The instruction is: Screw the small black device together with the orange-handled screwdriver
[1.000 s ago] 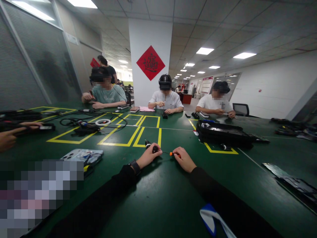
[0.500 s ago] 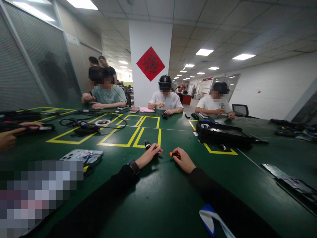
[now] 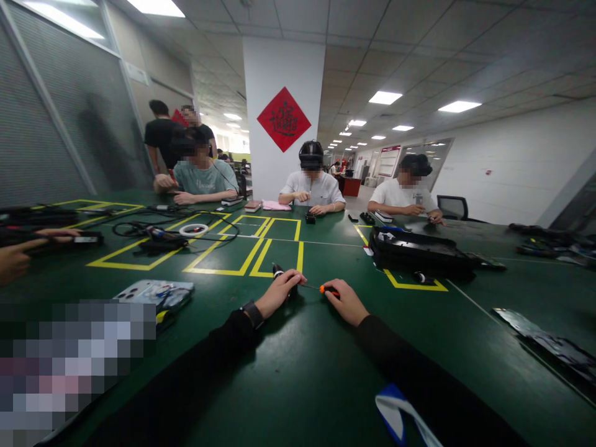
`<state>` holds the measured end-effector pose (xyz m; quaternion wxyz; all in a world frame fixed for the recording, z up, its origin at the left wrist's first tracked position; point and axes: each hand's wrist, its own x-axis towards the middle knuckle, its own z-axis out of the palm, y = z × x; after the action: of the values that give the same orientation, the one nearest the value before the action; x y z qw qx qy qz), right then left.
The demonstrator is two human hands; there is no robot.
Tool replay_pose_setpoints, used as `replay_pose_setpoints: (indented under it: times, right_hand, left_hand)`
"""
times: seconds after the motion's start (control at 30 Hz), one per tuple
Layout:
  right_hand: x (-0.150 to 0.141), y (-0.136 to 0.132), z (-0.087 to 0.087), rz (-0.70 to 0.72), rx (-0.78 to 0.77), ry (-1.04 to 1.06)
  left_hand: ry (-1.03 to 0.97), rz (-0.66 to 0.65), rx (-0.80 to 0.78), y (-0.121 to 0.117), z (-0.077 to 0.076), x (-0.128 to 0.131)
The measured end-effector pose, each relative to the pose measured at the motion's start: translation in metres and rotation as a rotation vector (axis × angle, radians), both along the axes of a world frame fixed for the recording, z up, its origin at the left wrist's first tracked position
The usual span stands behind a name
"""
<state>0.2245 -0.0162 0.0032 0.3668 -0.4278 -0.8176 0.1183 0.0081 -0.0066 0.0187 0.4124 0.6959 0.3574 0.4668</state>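
My left hand (image 3: pixel 279 293) is closed around a black device resting on the green table (image 3: pixel 288 385). The device's tapered dark end (image 3: pixel 278 271) with a pale ring, somewhat like a small drill's nose, pokes out beyond my fingers; my palm hides much of the rest. In my right hand (image 3: pixel 349 302) is a screwdriver (image 3: pixel 329 290) with an orange and black handle, gripped near the front of the handle. Its thin shaft points left and meets the device by my left fingertips. Whether the tip sits in a screw is too small to tell.
A black open case (image 3: pixel 419 251) stands to the right, with a small black cylinder (image 3: pixel 423 278) before it. Cables (image 3: pixel 162 239) and a white ring (image 3: pixel 193 230) lie left. A tool tray (image 3: pixel 156 293) is nearer. A blue-white strap (image 3: pixel 393 410) lies by my right forearm. Co-workers sit opposite.
My left fingers have shifted slightly on the device, while the screwdriver stays almost in place. In the background, a standing person in black has moved left.
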Motion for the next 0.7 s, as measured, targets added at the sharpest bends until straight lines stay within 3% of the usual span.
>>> replay_pose_setpoints:
  times: [0.33, 0.7]
  right_hand:
    - [-0.0012, -0.0027, 0.0017, 0.018, -0.082, 0.086]
    - [-0.0001, 0.0002, -0.0006, -0.011, 0.006, 0.026]
  left_hand:
    - [0.068, 0.041, 0.027, 0.0022, -0.0095, 0.0005]
    - [0.043, 0.031, 0.068, 0.0042, -0.0094, 0.0015]
